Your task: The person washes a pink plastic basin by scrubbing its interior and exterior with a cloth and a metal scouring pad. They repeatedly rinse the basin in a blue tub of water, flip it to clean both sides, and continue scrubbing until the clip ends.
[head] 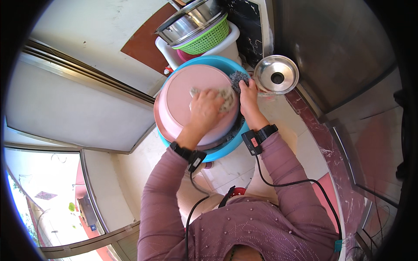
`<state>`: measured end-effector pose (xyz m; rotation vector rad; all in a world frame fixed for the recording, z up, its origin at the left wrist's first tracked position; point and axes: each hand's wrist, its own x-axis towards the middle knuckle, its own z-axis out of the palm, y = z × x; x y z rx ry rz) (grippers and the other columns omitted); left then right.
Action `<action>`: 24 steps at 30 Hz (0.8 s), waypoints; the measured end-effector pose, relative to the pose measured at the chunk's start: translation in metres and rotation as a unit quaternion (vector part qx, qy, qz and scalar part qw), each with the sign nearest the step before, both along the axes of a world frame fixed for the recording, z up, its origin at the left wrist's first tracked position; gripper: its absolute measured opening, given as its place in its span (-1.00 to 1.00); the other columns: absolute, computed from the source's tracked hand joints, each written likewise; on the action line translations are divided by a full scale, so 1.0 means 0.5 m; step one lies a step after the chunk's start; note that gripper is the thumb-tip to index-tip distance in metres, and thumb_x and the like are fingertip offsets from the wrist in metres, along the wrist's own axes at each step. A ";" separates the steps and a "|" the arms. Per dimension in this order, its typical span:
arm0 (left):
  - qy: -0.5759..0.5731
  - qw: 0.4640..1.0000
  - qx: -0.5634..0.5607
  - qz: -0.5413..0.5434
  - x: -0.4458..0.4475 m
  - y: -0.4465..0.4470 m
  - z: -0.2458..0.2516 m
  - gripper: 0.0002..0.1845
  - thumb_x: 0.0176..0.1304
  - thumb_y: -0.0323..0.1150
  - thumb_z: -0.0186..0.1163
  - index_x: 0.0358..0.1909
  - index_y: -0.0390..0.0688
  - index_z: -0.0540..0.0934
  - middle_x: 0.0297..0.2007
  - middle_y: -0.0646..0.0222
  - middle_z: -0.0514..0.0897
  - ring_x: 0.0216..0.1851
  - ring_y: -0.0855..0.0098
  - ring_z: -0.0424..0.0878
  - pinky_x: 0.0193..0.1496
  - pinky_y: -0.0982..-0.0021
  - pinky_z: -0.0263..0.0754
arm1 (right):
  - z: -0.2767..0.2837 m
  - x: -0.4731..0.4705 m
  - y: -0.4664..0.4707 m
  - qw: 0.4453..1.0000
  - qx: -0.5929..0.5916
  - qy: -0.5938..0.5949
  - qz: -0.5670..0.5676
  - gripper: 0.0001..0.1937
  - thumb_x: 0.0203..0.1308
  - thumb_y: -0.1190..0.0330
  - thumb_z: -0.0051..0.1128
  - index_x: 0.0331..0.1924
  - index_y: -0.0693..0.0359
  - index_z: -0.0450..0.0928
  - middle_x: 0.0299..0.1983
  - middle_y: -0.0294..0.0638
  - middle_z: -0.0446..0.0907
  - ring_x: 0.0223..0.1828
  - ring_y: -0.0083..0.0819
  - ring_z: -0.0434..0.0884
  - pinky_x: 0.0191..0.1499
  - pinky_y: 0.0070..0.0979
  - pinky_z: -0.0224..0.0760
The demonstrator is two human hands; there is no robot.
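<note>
A pink basin (196,78) rests bottom up and tilted in a larger blue tub (233,146) before me. My left hand (207,106) presses a pale, patterned cloth (227,98) flat on the pink basin's upturned base. At the tub's right rim, my right hand (249,98) grips a grey mesh scrubber (239,80) between thumb and fingers, beside the pink basin's edge. Dark contents under the basin show only in part at the tub's lower right.
Behind the tub, a white tub (233,36) holds a green perforated basket (207,37) and steel pans (189,24). A round steel vessel (261,70) with a dark centre stands at right. Cables run from both wrists. Walls and panels flank both sides.
</note>
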<state>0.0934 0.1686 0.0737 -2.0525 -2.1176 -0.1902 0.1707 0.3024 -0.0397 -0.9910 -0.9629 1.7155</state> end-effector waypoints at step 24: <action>0.020 0.998 -0.029 0.059 -0.006 0.108 -0.036 -0.72 0.01 -0.31 0.31 -0.17 -0.01 0.65 -0.07 0.30 0.58 0.08 0.17 0.50 0.15 0.07 0.38 | 0.026 0.019 -0.008 0.993 0.039 -0.112 -0.008 -0.55 0.43 0.30 -0.08 0.31 0.33 0.25 0.19 0.07 0.49 0.20 -0.11 0.49 0.26 -0.29 0.29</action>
